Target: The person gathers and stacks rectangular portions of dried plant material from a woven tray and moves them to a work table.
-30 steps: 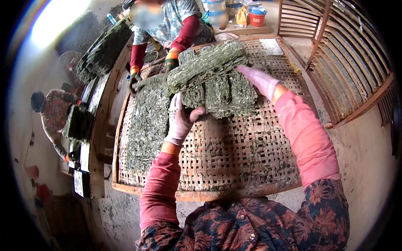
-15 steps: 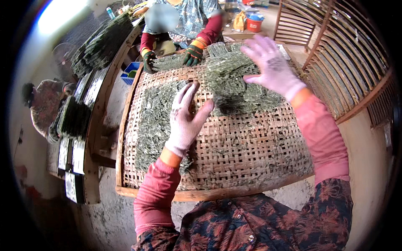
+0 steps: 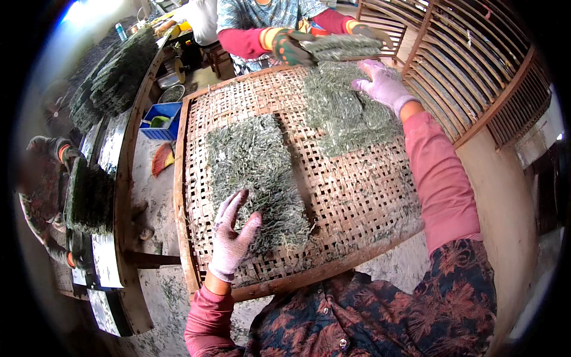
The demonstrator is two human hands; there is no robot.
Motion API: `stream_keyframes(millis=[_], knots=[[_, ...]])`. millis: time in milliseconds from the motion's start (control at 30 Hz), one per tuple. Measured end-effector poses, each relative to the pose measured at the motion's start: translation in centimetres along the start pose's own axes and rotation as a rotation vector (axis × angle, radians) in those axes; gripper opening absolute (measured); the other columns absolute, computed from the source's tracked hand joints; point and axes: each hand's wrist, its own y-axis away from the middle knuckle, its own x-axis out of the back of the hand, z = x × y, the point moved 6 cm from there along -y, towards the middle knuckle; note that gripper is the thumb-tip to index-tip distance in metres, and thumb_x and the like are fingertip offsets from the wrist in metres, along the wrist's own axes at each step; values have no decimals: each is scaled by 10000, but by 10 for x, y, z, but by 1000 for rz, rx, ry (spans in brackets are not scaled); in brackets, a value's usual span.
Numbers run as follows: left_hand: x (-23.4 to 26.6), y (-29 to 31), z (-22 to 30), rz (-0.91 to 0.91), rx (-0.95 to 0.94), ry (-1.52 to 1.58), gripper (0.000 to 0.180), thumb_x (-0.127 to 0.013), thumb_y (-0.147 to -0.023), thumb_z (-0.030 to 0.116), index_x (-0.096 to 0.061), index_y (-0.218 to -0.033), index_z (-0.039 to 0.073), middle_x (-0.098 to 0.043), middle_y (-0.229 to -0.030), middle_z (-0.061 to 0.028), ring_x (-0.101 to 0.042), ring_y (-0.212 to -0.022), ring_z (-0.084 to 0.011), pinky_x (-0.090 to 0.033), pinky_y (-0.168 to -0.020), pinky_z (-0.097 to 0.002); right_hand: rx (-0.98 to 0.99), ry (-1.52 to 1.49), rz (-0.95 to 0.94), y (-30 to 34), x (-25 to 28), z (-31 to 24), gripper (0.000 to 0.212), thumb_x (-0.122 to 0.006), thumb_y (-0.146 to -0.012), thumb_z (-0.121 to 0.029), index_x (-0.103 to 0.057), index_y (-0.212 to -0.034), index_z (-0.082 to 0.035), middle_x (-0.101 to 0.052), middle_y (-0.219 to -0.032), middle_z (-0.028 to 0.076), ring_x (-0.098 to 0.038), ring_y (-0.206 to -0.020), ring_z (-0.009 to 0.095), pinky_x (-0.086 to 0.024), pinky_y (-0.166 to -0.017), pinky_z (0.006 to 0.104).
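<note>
Two lots of dark green, dried seaweed-like matting lie on a woven bamboo tray [image 3: 357, 187] with a wooden frame. On the near left edge of the flat rectangular sheet [image 3: 259, 166] rests or hovers my left hand [image 3: 231, 244], in a pale glove, fingers apart. At the far right my gloved right hand [image 3: 383, 89] is over the edge of a layered, uneven pile [image 3: 348, 113], thumb and fingers spread; whether it presses on it I cannot tell. Across the tray a co-worker's gloved hands [image 3: 291, 47] hold another piece of matting [image 3: 342, 47] above the pile's far end.
Slatted wooden racks [image 3: 470, 65] stand at the right. On the left, a long bench [image 3: 140, 89] carries stacked dark matting [image 3: 116, 77], and another person [image 3: 44, 184] works beside it. A blue crate [image 3: 162, 121] and a red-yellow object [image 3: 162, 159] are on the floor.
My left hand has drawn nearer along the left sheet. My right hand has come lower onto the pile's edge. The co-worker has lifted a piece off the tray's far side and carried it rightward.
</note>
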Motion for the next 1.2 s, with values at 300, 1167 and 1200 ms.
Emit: stream_keyframes(millis=[300, 1167, 1200], knots=[[69, 44, -16, -328, -262, -651, 918, -829, -621, 477, -481, -1380, 96, -432, -1405, -204, -380, -1316, -396, -298, -1093, -465, 410, -65, 205, 106, 28, -117, 482, -613, -854, -106, -513, -1318, -26, -490, -1376, 201, -461, -1293, 332, -311, -1137, 410], [60, 13, -96, 100, 224, -94, 662, -766, -827, 284, -482, -1307, -72, -633, -1141, -164, -583, -1064, -195, -438, -960, -316, 55, -513, -202, 199, -122, -188, 878, -564, -832, -652, -475, -1280, 98, -386, -1391, 310, -274, -1363, 418, -139, -1155, 477], [60, 12, -109, 87, 252, 73, 698, -787, -805, 229, -447, -1343, -57, -600, -1194, -158, -570, -1076, -197, -426, -979, -318, -42, -634, -357, 199, -134, -186, 947, -735, -739, -576, -383, -1385, 20, -254, -1484, 305, -116, -1436, 400, -112, -1173, 483]])
